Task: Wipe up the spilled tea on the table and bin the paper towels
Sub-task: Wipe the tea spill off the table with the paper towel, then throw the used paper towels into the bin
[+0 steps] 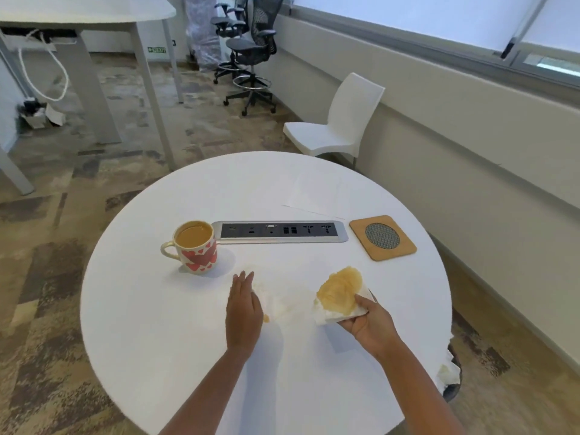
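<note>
My right hand [367, 321] grips a tea-soaked paper towel [340, 293], lifted a little above the round white table [188, 356]; its upper part is stained brown. My left hand [243, 306] lies flat, fingers straight, on the edge of a second white paper towel [282, 304] spread on the table. A small brown tea drop [266, 318] shows by that hand, and faint tea smears [251, 270] lie beyond the fingertips. A bin [453, 376] with used towels in it peeks out past the table's right edge.
A heart-patterned mug [194, 246] full of tea stands left of a built-in socket strip [279, 232]. A wooden coaster [382, 237] sits at the right, white paper sheets [314, 191] beyond. A white chair [339, 120] stands behind the table.
</note>
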Motion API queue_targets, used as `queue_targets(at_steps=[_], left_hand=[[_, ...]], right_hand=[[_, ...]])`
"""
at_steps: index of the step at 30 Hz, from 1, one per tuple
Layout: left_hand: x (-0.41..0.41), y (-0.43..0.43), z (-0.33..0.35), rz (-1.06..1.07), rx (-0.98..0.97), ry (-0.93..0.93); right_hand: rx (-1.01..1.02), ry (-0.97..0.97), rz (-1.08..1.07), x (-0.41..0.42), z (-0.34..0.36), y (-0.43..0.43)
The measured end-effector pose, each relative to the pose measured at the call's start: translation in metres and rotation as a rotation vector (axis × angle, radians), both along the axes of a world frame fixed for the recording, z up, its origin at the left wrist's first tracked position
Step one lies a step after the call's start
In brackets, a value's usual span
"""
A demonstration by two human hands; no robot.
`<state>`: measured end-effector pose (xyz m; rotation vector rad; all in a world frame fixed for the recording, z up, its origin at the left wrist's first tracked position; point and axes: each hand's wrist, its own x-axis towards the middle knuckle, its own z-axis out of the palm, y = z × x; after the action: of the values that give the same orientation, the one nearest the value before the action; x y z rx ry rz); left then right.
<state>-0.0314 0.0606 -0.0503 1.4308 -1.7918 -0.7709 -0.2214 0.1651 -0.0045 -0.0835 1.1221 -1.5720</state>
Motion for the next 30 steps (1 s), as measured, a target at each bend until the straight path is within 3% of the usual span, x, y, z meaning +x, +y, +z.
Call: queue_targets(at_steps=[3,6,20,30], left_hand=[[-0.029,0.007,0.007,-0.062,-0.004,0.045],[-0.065,0.017,0.013,-0.129,-0.004,0.098],[-0.280,0.115,0.021,-0.419,0.033,0.107],[-0.417,0.174,0.002,-0.662,0.121,-0.021]], right_hand=[[0.054,0.168,0.035,-0.022,0.002,0.008],[0.075,0.217,0.017,-0.050,0.005,0.019],[0.085,0.070,-0.253,-0.242,0.007,0.108],[0.233,0.050,-0.346,-0.351,-0.044,0.176]])
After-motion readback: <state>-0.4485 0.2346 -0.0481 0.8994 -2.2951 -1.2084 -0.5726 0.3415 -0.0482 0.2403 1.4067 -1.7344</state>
